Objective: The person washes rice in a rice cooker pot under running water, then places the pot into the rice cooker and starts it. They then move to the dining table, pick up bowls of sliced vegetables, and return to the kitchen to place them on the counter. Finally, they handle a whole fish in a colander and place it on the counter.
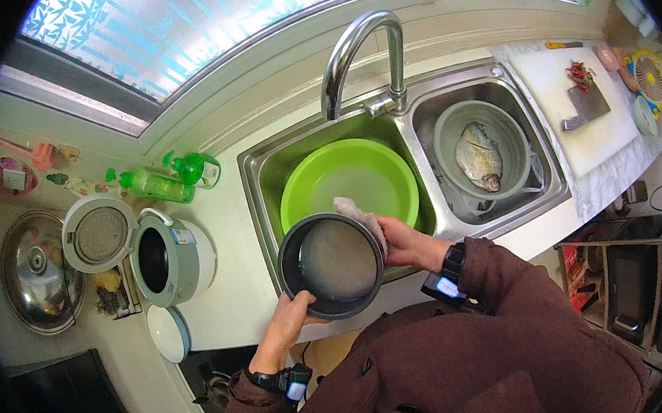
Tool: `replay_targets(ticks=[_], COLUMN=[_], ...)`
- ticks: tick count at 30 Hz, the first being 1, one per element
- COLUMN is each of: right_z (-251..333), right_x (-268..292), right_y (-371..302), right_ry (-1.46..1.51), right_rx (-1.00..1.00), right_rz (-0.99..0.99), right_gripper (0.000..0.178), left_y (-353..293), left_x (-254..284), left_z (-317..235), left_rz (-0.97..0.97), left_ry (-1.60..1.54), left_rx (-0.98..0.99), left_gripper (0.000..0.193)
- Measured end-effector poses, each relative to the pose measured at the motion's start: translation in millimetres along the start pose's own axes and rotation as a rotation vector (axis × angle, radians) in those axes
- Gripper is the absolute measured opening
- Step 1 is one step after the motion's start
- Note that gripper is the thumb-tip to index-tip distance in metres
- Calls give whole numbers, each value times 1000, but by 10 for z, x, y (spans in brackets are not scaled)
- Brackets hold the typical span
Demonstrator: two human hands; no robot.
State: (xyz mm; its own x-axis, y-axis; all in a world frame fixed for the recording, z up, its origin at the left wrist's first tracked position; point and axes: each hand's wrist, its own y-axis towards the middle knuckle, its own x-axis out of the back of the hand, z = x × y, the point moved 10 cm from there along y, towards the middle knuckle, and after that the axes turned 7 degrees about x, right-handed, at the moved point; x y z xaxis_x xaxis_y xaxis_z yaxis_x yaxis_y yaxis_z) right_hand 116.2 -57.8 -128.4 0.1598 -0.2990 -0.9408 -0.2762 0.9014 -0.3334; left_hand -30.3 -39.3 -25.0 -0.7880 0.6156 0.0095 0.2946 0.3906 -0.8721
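My left hand (285, 324) grips the near left rim of a dark rice cooker inner pot (291, 260), thumb over the edge. Pale, cloudy contents lie in the pot; I cannot tell whether rice is under the liquid. Against the pot's right outer wall my right hand (408, 244) presses a greyish cloth (363, 218), its fingers partly hidden behind it. The pot is held over the counter's front edge, just before a green basin (303, 179) with cloudy water in the left sink bowl. An open rice cooker (187, 270) stands to the left, lid up.
In the right sink bowl a grey colander (447, 133) holds a whole fish (478, 157). A chrome faucet (395, 57) arches over the sink. A cleaver (590, 103) and red chillies (580, 75) lie on a white cutting board (580, 147). Green bottles (158, 185) lie and stand behind the cooker.
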Motion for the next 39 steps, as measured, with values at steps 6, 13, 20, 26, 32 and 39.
replay_targets(ticks=[6, 13, 20, 26, 32, 39], right_z=[-202, -86, 2227, 1902, 721, -163], right_x=[-259, -201, -374, 76, 22, -351], right_y=[83, -222, -352, -568, -1434, -669], right_ry=[-13, -685, -2341, -2550, -2664, -2542], right_rx=[-150, -120, 945, 720, 406, 437], right_rz=[98, -96, -590, -446, -455, 53], right_gripper=[40, 43, 45, 47, 45, 33], left_y=[-232, -234, -12, 273, 195, -91], left_x=[144, 209, 445, 861, 1161, 1478], left_z=[76, 378, 388, 645, 660, 807], left_rz=[-182, -199, -92, -26, -25, -71], left_ry=[54, -86, -299, -330, -375, -458], left_rx=[4, 172, 12, 17, -44, -89], left_gripper=[27, 30, 31, 29, 17, 23])
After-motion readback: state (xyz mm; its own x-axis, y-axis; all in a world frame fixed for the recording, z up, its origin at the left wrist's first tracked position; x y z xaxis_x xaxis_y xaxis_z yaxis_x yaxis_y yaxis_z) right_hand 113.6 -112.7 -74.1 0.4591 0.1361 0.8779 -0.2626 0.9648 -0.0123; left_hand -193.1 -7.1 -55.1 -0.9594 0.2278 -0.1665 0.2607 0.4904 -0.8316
